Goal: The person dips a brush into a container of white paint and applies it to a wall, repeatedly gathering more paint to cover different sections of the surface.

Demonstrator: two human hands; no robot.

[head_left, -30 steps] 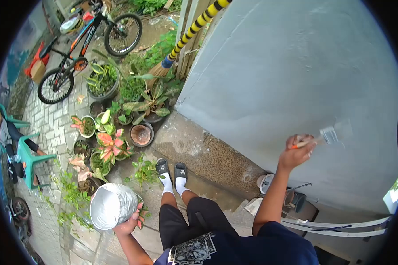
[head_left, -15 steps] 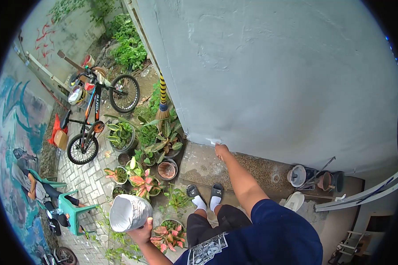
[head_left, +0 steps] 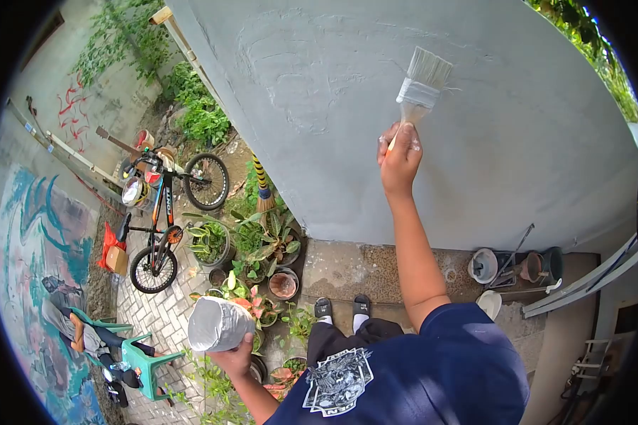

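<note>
Two hands busy, well apart. Right hand (head_left: 398, 152) raised at 12 o'clock, fist closed round the orange handle of a paintbrush (head_left: 420, 88); bristles pointing up toward 1 o'clock, tips at the grey wall (head_left: 517, 163); pressed on or just off, cannot tell. Left hand (head_left: 235, 356) low at 7 o'clock, fingers curled under a silver pot (head_left: 218, 324), gripping it from below; pot tilted, its inside hidden. Straight down at 6 o'clock, two feet in dark sandals (head_left: 342, 308) on a concrete step (head_left: 347, 265) at the foot of the wall. At 3 o'clock from the feet, pails (head_left: 483, 265) and small tins huddled on the step, close beside the wall. At 10 o'clock from the feet, potted plants (head_left: 262, 244) crowded together; beyond them a bicycle (head_left: 164, 227) upright on brick paving; a broom (head_left: 262, 191) with a yellow-and-black handle leaning at the wall's corner. Far off at 8 o'clock, another person (head_left: 67, 322) seated, beside a green chair (head_left: 145, 361).
</note>
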